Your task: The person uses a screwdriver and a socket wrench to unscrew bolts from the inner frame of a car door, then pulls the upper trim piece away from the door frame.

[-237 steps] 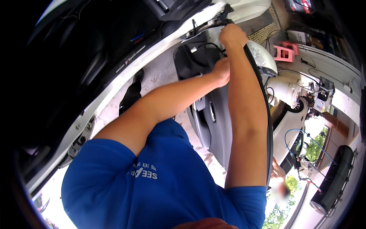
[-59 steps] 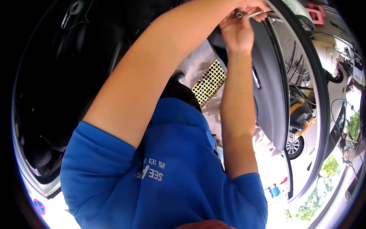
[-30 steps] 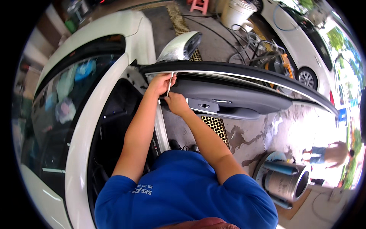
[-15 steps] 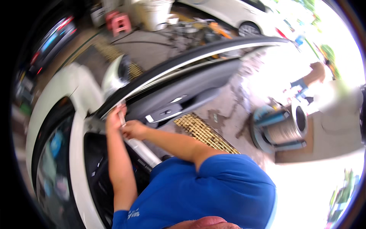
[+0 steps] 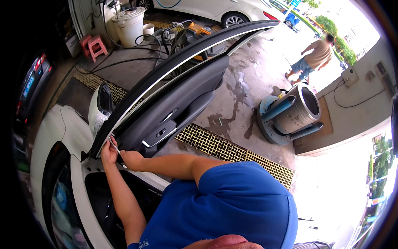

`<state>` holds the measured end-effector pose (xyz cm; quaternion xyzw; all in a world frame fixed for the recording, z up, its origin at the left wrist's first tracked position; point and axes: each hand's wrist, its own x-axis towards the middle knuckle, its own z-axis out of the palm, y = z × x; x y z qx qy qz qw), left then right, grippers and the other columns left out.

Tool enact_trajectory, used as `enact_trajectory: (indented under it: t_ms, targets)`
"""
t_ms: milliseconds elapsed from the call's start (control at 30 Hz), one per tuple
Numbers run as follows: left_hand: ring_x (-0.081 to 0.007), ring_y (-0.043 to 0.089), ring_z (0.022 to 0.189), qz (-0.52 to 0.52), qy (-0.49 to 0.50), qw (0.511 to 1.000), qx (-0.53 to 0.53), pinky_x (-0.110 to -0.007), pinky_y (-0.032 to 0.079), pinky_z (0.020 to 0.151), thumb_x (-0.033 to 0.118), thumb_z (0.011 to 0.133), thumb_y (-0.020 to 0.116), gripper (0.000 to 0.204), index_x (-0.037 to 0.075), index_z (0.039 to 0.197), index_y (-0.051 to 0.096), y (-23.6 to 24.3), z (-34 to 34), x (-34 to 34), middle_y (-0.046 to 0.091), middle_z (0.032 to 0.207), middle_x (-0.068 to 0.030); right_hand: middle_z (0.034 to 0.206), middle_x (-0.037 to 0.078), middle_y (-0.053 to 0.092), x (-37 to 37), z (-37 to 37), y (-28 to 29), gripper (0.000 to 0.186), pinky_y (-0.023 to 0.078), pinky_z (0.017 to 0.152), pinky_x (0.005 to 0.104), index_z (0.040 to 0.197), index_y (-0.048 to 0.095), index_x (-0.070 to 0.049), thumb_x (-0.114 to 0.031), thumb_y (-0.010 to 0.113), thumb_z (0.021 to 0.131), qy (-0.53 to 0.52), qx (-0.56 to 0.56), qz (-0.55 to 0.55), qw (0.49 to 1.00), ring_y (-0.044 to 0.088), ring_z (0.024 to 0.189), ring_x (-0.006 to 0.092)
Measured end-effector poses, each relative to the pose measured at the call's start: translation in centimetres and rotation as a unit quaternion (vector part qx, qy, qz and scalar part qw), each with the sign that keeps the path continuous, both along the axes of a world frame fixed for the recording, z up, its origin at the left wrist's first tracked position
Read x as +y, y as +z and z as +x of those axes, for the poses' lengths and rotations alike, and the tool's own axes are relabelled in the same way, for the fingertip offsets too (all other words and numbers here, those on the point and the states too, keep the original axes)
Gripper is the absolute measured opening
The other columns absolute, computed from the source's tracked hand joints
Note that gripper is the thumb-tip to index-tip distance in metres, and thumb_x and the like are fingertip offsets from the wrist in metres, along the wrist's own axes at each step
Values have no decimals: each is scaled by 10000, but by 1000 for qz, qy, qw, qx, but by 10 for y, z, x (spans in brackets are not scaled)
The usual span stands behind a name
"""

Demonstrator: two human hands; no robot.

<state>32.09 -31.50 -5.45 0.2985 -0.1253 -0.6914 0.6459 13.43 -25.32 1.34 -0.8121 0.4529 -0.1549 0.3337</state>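
Note:
A thin, whitish stick-like tool slants across the hinge side of an open white car door. My right hand is closed around it, and a pale end pokes out below the fist. Beside it, my left hand has its fingers pinched at the stick's upper part, against the front lower corner of the window frame. The tool's tip and exact kind cannot be made out. Close by are the dark door panel and the door mirror, which has clear plastic film around its base.
Yellow floor grating runs beneath the door. To the right stands a silver drum machine on a blue base; farther off, a person walks. Beyond the door are hoses, a white bucket, pink stools and another white car.
The view has swung, so door and hands appear lower and farther left, and the blur is gone. Both hands remain at the same door corner with the stick.

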Motion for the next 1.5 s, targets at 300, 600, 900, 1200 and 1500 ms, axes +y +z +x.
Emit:
enact_trajectory:
  t_ms: [300, 600, 900, 1200, 1500]
  targets:
    - [-222, 617, 955, 22, 26, 999, 24, -324, 536, 798, 69, 907, 539, 232, 11, 1131, 560, -17, 0, -17, 608, 1094, -124, 822, 201, 659, -37, 8, -30, 198, 517, 596, 416, 899, 589, 9, -172, 537, 836, 135, -26, 77, 987, 652, 657, 302]
    - [-207, 616, 963, 43, 54, 997, 22, -298, 539, 819, 51, 912, 525, 210, -8, 1108, 571, -14, 11, -7, 611, 1084, -117, 696, 156, 619, -15, 4, 8, 157, 487, 533, 385, 835, 641, -9, -109, 527, 795, 45, -97, 401, 910, 630, 639, 248]
    - [-192, 614, 977, -39, -2, 999, 10, -280, 537, 831, -2, 901, 509, 233, -19, 1127, 566, 2, -5, 3, 612, 1088, -116, 842, 151, 648, -18, 7, -28, 226, 493, 617, 393, 945, 610, -10, -187, 503, 856, 30, -306, 563, 767, 628, 701, 286]
    - [-206, 594, 1011, -50, 5, 999, -14, -300, 517, 879, 20, 915, 491, 267, -34, 1175, 527, 9, -12, 5, 583, 1129, -134, 857, 64, 607, -1, 7, -33, 138, 459, 590, 299, 864, 512, -73, -156, 622, 869, 26, -516, 624, 586, 571, 667, 162]
    - [-209, 597, 1003, -35, 6, 999, 9, -305, 521, 856, 34, 912, 511, 266, -30, 1170, 533, 6, -5, 9, 586, 1129, -140, 839, 231, 645, 6, 9, 7, 296, 514, 703, 425, 980, 506, -3, -178, 635, 779, 3, 62, 4, 998, 648, 827, 363]
